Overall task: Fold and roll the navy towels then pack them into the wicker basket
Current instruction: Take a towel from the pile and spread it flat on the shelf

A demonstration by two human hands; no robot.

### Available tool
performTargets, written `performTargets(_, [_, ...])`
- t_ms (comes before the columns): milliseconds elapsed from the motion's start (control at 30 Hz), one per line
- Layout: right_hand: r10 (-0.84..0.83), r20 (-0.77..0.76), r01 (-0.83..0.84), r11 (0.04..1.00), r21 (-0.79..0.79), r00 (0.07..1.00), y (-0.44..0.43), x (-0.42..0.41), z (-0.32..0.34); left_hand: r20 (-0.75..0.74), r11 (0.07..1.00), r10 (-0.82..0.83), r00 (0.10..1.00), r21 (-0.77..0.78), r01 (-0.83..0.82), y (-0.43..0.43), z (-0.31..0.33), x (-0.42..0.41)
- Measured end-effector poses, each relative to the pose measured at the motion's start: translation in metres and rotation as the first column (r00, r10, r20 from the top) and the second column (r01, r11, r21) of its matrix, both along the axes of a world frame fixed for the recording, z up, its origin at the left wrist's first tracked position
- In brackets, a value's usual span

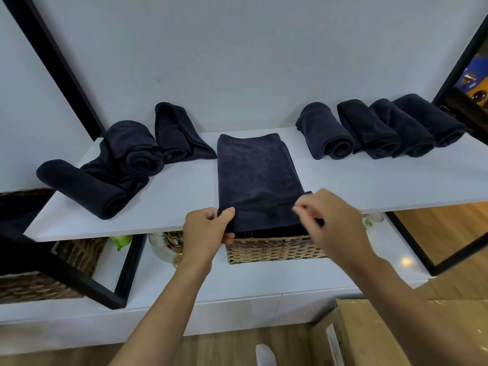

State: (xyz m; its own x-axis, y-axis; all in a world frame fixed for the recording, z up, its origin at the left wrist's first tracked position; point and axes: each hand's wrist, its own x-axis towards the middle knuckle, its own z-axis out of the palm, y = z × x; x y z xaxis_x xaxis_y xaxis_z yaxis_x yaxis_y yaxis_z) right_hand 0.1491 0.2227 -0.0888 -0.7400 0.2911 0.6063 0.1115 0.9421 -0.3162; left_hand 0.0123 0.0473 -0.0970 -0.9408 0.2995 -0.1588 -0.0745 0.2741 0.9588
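A folded navy towel [257,178] lies flat in the middle of the white shelf [184,186], its near end hanging over the front edge. My left hand [208,231] pinches the towel's near left corner. My right hand [332,220], blurred, has curled fingers at the near right corner; the grip itself is unclear. Several rolled navy towels [375,130] stand in a row at the back right. More rolled and loosely folded navy towels [126,157] lie at the left. A wicker basket [274,250] sits on the lower shelf right under my hands.
A second wicker basket [39,281] sits on the lower shelf at the left, behind a black frame post [126,270]. Glass items [166,247] stand beside the middle basket. A cardboard box [383,336] is on the floor at the lower right.
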Motion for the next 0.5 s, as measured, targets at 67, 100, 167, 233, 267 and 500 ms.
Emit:
performTargets(67, [0.219,0.029,-0.218,0.938,0.269,0.975,-0.002,0.001,-0.017,-0.037,1.0,-0.001,0.999,-0.027,0.0,0.002,0.001,0.0])
performTargets(100, [0.254,0.088,-0.268,0.897,0.351,0.963,0.0,-0.001,-0.023,-0.058,0.999,-0.001,0.998,-0.045,-0.002,0.002,0.001,0.0])
performTargets(167, [0.219,0.194,-0.285,0.85,0.444,0.956,0.006,-0.007,-0.029,-0.093,0.998,0.007,0.996,-0.066,-0.013,0.002,0.003,-0.003])
performTargets(233, [0.143,0.247,-0.25,0.839,0.483,0.958,0.011,-0.014,-0.029,-0.121,0.996,-0.014,0.993,-0.094,0.002,0.003,0.006,-0.005])
performTargets(267, [0.13,0.265,-0.249,0.837,0.488,0.955,0.011,-0.017,-0.027,-0.15,0.99,-0.046,0.988,-0.141,0.024,0.003,0.008,-0.006])
performTargets(500, [0.156,0.398,-0.281,0.919,0.278,0.904,0.017,-0.035,0.0,-0.86,0.872,-0.455,0.23,-0.483,-0.077,-0.003,0.001,-0.01])
